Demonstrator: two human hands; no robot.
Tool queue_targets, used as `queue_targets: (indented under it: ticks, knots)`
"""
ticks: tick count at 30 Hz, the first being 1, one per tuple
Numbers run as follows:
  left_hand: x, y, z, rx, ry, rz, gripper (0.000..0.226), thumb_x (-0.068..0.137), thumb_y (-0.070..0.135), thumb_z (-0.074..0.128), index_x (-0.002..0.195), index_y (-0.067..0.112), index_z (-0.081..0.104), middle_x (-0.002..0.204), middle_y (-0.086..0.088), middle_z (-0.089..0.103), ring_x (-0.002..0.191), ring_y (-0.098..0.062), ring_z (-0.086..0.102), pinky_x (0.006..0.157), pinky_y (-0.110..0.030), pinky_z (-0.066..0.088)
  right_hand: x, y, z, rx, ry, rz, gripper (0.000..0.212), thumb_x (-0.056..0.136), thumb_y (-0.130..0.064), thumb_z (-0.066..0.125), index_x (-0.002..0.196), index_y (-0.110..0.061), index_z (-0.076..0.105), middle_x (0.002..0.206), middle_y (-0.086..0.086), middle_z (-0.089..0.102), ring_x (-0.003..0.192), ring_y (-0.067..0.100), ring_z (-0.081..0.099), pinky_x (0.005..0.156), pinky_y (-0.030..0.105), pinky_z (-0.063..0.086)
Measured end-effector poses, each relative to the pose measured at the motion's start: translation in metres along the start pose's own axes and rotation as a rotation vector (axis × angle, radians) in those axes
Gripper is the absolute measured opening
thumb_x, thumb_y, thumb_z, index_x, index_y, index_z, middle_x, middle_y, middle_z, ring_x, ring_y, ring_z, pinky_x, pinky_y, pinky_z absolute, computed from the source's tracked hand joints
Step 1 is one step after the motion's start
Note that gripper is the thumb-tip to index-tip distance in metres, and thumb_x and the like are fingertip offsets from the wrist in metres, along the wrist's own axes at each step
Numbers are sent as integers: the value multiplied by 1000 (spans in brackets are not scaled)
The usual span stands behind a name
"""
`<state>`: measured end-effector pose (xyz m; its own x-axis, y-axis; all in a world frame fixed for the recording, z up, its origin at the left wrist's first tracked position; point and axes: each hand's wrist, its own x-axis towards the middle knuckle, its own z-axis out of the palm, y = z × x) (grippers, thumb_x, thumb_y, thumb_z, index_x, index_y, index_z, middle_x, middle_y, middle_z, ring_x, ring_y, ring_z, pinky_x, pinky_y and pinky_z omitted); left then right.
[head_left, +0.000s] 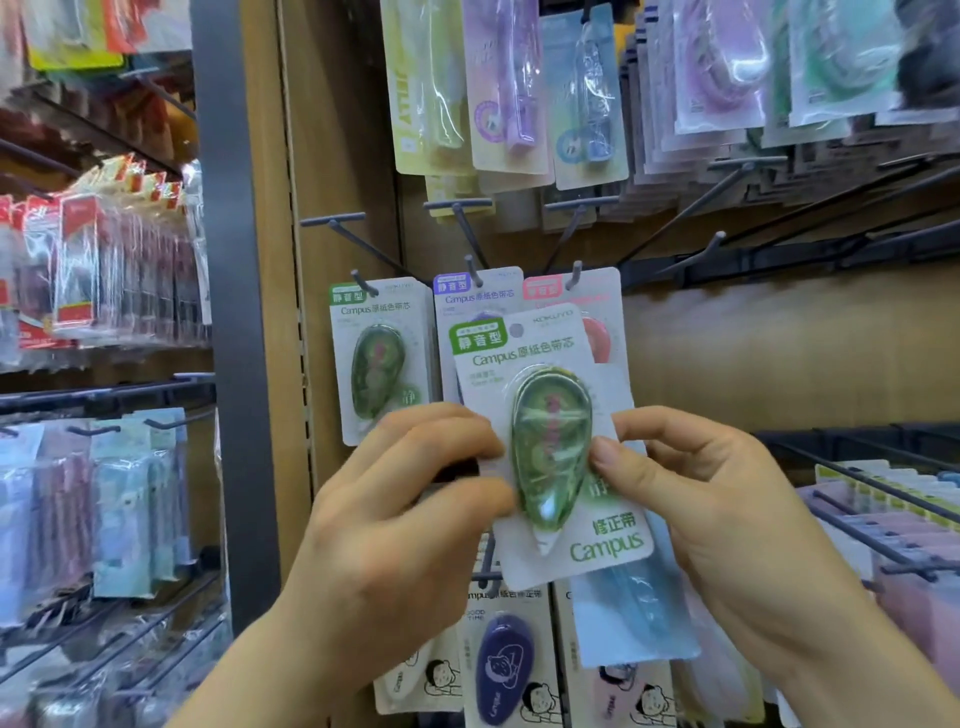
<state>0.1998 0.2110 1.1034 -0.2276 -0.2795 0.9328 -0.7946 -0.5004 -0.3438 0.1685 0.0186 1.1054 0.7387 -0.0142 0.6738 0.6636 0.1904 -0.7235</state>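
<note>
Stationery racks fill this shop wall: a wooden back panel (753, 353) set with dark hooks (470, 234), each strung with carded packs so the printed fronts face the aisle. A person stands close to it with both hands raised before the middle row of hooks. Between them is a green correction-tape pack (550, 447), off any hook and held in the air, its top leaning a little to the left.

The left hand (400, 519) pinches the card's left edge between thumb and fingers; the right hand (727, 499) pinches the right edge, its thumb tip against the clear blister. Each grip is therefore clamped on the pack, one to a side. Holding it by the edges leaves the lettering and most of the blister uncovered, and I take that to be the reason — the front can be read.

A matching green pack (379, 364) hangs on the hook nearest the rack's left edge, just beside the left hand; a purple-labelled pack (470, 296) and a pink-labelled pack (597, 306) hang directly behind the held one, partly hidden by it. A bluish pack (639, 618) shows below and behind the card, near the right hand; whether that hand holds it too I cannot tell. My guess — no more — is that the held pack belongs with its twin on the left hook.
</note>
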Motion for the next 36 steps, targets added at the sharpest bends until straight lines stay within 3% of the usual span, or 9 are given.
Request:
queue_targets:
  ticks: [2, 7, 10, 14, 18, 24, 28, 33, 36]
  knots:
    - [-1, -2, -5, -25, -13, -102, 26, 87, -2, 52, 77, 7, 74, 102, -10, 62, 92, -20, 62, 79, -28, 50, 0, 2, 3, -23, 51, -22, 19, 63, -23, 73, 77, -12, 74, 78, 13, 75, 65, 23, 73, 56, 24, 56]
    - [0, 6, -13, -16, -95, -461, 39, 83, 46, 55, 120, 38, 61, 109, 21, 54, 95, -2, 58, 81, -12, 45, 0, 13, 26, -304, 208, -173, 18, 71, -38, 83, 81, -27, 73, 80, 4, 74, 74, 24, 72, 68, 43, 59]
    - [-3, 0, -13, 103, -169, -445, 73, 76, 57, 63, 143, 47, 34, 104, 24, 52, 87, 3, 57, 79, -14, 47, 2, 19, 48, -471, 224, -339, 8, 73, -43, 72, 77, -37, 71, 82, -10, 64, 74, 2, 62, 68, 11, 43]
    - [0, -15, -23, 44, -122, -540, 73, 79, 47, 71, 142, 53, 34, 100, 16, 58, 74, -10, 64, 64, -35, 57, 10, 16, 67, -458, 140, -381, 4, 80, -38, 74, 78, -40, 72, 89, -17, 58, 90, -5, 59, 73, 2, 40]
    - [22, -28, -40, 192, -90, -525, 64, 84, 48, 64, 142, 41, 38, 102, 10, 56, 80, -14, 60, 69, -42, 56, 17, 18, 66, -411, 80, -364, 15, 86, -30, 67, 86, -42, 75, 90, -17, 60, 96, -4, 60, 75, 2, 41]
    - [47, -53, -42, 457, -289, -564, 68, 84, 49, 62, 144, 35, 33, 112, 13, 45, 93, -8, 47, 78, -29, 43, 18, 25, 56, -475, 114, -358, 25, 88, -26, 66, 96, -49, 70, 97, -12, 63, 101, 2, 60, 83, 8, 42]
    - [49, -63, -37, 567, -434, -569, 65, 88, 50, 55, 146, 36, 28, 111, 9, 46, 86, -11, 45, 71, -25, 34, 17, 24, 52, -457, 84, -327, 23, 89, -31, 68, 99, -51, 67, 85, -10, 65, 72, -2, 59, 63, 9, 40]
    - [53, -69, -31, 642, -548, -533, 63, 92, 49, 49, 147, 30, 23, 111, 5, 45, 90, -20, 57, 71, -32, 50, 16, 21, 49, -372, 39, -250, 37, 86, -26, 69, 107, -56, 62, 107, -13, 71, 96, 11, 68, 87, 43, 56]
    - [55, -76, -20, 751, -589, -478, 63, 95, 47, 47, 148, 25, 20, 125, -3, 47, 97, -25, 60, 71, -32, 50, 17, 17, 48, -280, 53, -228, 52, 83, -20, 72, 113, -58, 54, 104, -14, 72, 87, 12, 72, 74, 33, 61]
